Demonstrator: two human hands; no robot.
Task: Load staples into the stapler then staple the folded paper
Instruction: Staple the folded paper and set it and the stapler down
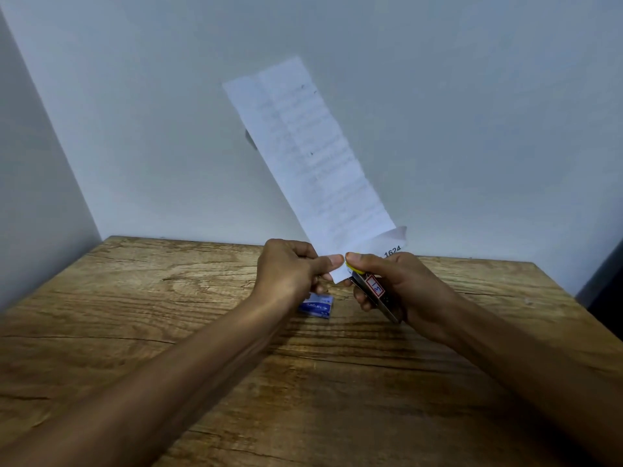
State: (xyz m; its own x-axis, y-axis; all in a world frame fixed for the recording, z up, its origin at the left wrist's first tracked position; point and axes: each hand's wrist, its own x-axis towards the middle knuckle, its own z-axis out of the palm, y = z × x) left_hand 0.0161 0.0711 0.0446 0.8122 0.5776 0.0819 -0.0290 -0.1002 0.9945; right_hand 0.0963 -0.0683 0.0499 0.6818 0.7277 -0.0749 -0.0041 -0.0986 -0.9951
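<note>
A long white folded paper (313, 156) stands up and leans to the upper left above the table. My left hand (290, 267) pinches its lower end between thumb and fingers. My right hand (387, 284) grips a small stapler (372, 289) with a yellow top and a red-framed label. The stapler's nose sits at the paper's lower corner, and my right thumb presses on its top. A blue staple box (317, 307) lies on the table, partly hidden under my left wrist.
A wooden table (168, 315) with a strong grain fills the lower view. Pale walls meet in a corner at the back left. A dark object (603, 281) stands past the table's right edge.
</note>
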